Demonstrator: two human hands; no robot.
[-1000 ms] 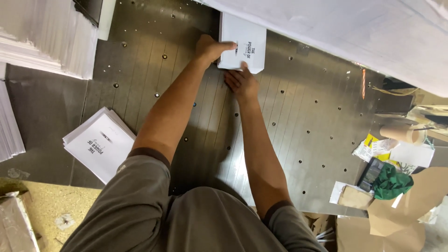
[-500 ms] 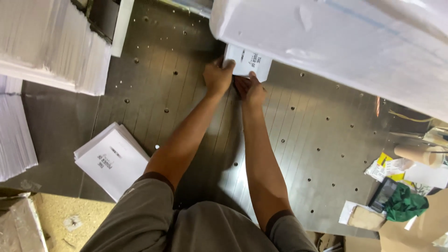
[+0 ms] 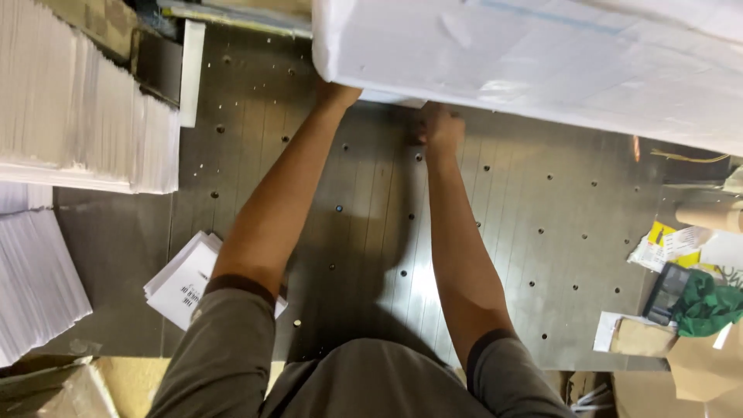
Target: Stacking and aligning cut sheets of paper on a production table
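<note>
Both my arms reach forward across a grey metal table [image 3: 542, 232] dotted with small holes. A small stack of white printed sheets [image 3: 391, 99] lies at the far side, almost wholly hidden under a big white housing [image 3: 542, 54]; only a thin sliver shows. My left hand [image 3: 338, 93] goes under that housing at the stack's left end, so only the wrist and heel of the hand show. My right hand [image 3: 441, 130] sits at the stack's right end with its fingers curled against it.
A second small pile of printed sheets [image 3: 182, 282] lies on the table near my left elbow. Tall white paper stacks [image 3: 77, 116] stand at the left. At the right edge are a green cloth [image 3: 708, 302], a black device [image 3: 665, 290], yellow paper [image 3: 665, 240] and brown cardboard [image 3: 642, 337].
Both hands have slid the small stack away from me and under the white housing. A second ago the stack lay in full view; now only its near edge shows.
</note>
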